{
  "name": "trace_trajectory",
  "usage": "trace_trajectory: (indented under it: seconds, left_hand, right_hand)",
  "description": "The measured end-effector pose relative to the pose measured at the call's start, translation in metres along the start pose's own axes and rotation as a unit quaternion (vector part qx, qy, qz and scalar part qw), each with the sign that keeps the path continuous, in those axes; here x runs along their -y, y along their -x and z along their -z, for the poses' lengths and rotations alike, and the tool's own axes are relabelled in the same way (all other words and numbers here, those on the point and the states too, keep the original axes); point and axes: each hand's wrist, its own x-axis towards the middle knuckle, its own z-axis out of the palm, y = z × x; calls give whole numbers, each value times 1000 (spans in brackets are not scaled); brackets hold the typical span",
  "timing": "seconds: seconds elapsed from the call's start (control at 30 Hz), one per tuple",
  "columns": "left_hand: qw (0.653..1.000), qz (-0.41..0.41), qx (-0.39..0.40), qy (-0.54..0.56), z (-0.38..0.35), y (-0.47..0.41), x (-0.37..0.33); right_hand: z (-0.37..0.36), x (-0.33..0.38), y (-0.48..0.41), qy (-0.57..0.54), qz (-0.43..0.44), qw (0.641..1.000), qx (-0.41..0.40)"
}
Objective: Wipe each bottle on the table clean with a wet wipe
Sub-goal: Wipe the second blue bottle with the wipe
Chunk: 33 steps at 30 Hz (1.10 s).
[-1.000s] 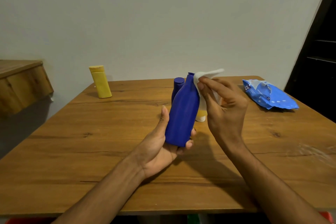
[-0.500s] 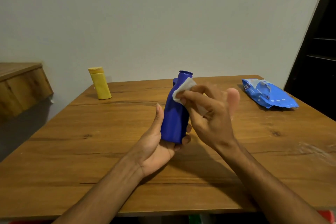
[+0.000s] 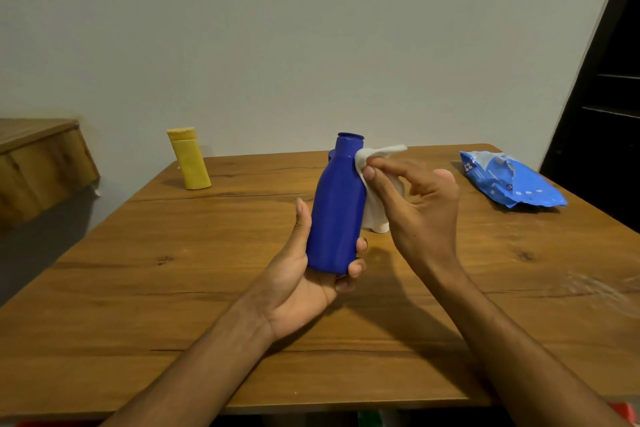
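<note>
My left hand [image 3: 304,282] grips the base of a blue bottle [image 3: 337,208], held upright above the table's middle. With a white wet wipe [image 3: 372,180] pinched in its fingers, my right hand [image 3: 420,215] presses the wipe against the bottle's right shoulder, just below the neck. A yellow bottle [image 3: 189,159] stands at the table's far left. Behind the blue bottle a second blue bottle [image 3: 331,155] barely shows. The white base of another bottle [image 3: 380,227] peeks out under the wipe.
The wooden table [image 3: 173,270] reaches to a pale wall. A blue pack of wipes [image 3: 510,180] lies at the far right. A wooden cabinet [image 3: 38,163] stands to the left, and a dark doorway [image 3: 606,97] is on the right.
The wipe slid from the bottle's front left shoulder round to its right side, near the neck. The bottle now stands more upright in my left hand.
</note>
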Motion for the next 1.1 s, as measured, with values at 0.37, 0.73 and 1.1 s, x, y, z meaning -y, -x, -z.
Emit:
trace_trajectory:
  seconds: [0.37,0.73,1.1]
  left_hand:
    - [1000,-11,-17,-17,0,-1,-4]
    - [995,-68,-55,-38,1,-3,-3]
    - [990,-61,-110,-66,1,-4,5]
  right_hand:
    - [0,-3,-1,-11,-22,1000,18]
    - [-7,-10,11,59,39,995,73]
    - [-7,-8,6,82,57,994,37]
